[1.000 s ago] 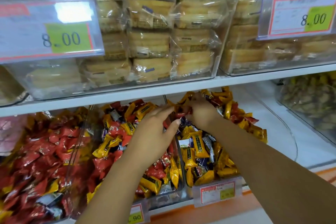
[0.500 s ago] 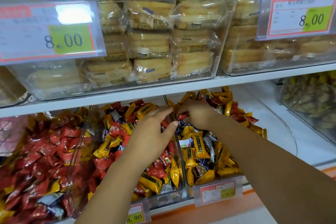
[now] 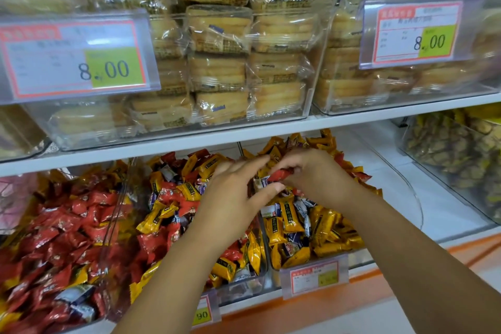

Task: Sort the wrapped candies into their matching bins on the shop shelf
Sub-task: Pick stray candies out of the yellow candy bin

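- Over the last second the right hand (image 3: 317,175) has drawn back from deep in the yellow-candy bin (image 3: 360,257) and now pinches a red candy (image 3: 280,174) between thumb and fingertips, just above the pile.
- The left hand (image 3: 233,206) stays spread flat beside it, holding nothing.
- A stray looks picked out; it likely belongs leftward, in the red-candy bin (image 3: 113,225).
- The candy is small, glossy and partly hidden by fingers.
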{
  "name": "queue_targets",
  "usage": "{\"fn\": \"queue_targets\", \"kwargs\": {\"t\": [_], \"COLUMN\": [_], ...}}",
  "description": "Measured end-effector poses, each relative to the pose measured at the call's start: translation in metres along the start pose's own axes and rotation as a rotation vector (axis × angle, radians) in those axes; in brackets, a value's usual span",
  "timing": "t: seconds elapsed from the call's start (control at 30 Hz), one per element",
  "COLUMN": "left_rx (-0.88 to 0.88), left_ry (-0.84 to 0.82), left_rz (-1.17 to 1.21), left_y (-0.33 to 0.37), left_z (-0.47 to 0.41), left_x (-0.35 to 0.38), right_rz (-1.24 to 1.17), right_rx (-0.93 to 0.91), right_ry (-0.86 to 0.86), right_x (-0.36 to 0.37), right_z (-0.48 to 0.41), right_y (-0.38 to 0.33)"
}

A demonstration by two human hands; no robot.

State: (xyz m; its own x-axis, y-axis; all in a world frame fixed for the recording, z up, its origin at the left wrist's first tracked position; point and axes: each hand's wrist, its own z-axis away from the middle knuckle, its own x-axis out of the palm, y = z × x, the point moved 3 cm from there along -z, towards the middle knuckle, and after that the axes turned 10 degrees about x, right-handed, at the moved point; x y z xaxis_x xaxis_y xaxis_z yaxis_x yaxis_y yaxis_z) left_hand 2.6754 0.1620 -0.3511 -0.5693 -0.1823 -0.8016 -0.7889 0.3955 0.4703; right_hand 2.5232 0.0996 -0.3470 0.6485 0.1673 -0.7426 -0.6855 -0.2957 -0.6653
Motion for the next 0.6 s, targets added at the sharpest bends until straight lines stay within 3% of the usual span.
{"fn": "queue_targets", "kwargs": {"t": [0.23, 0.4, 0.6], "left_rx": [0.011, -0.057, -0.055], "left_ry": [0.11, 0.198, 0.078], "left_rz": [0.078, 0.168, 0.175], "left_y": [0.007, 0.003, 0.002], "left_z": [0.003, 0.007, 0.002], "left_x": [0.009, 0.008, 0.014], "right_rz": [-0.189, -0.274, -0.256], "right_rx": [0.075, 0.328, 0.299], "right_ry": [-0.007, 0.006, -0.076], "right_x": [0.008, -0.004, 0.002], "right_z": [0.033, 0.029, 0.022], "right_y": [0.002, 0.027, 0.018]}}
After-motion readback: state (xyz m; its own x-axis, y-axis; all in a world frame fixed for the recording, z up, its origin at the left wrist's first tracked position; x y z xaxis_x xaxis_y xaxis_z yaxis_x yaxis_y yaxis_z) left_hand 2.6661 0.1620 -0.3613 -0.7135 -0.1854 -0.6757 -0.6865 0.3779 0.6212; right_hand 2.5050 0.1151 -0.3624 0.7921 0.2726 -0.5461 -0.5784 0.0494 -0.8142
